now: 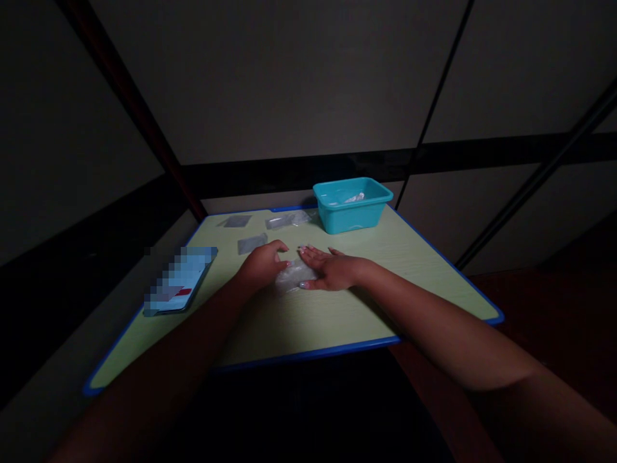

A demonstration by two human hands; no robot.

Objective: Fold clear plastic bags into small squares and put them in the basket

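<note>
A crinkled clear plastic bag (295, 276) lies on the table in front of me. My right hand (332, 269) rests flat across its right part, fingers stretched out and thumb spread. At the bag's left edge is my left hand (261, 265), its thumb touching the plastic and its index finger held apart from the thumb. The other left fingers are mostly hidden. Just beyond the left hand lies a flat grey packet (252, 243).
A turquoise plastic basket (354, 215) with clear plastic inside stands at the back right. Another flat packet (238, 221) and a clear plastic wrapper (288, 220) lie at the back. A tablet-like device (195, 273) is on the left. The table (308, 328) has a blue rim.
</note>
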